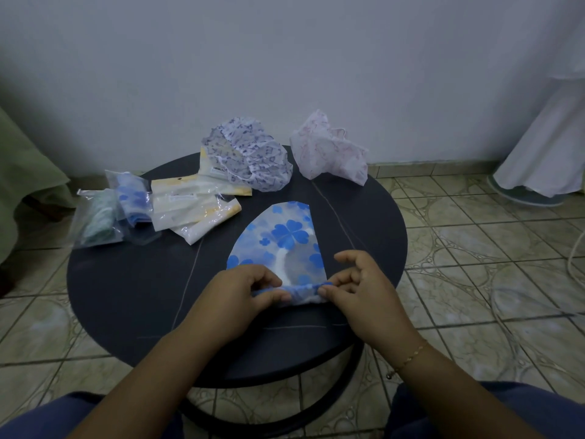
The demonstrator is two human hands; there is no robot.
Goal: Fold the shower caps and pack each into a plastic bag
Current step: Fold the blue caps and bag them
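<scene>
Both hands, left hand (243, 299) and right hand (364, 296), are pinching the blue cap's (281, 239) near elastic edge with their fingers on the bench (126, 280) (best rolling evenly, keeping it flat).

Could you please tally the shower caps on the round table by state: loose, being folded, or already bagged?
Loose crumpled caps: 2, purple-patterned cap and pink-patterned cap
Blue clover-print cap being folded: 1
Bagged caps: 2, blue one and green one
Total: 5
</scene>
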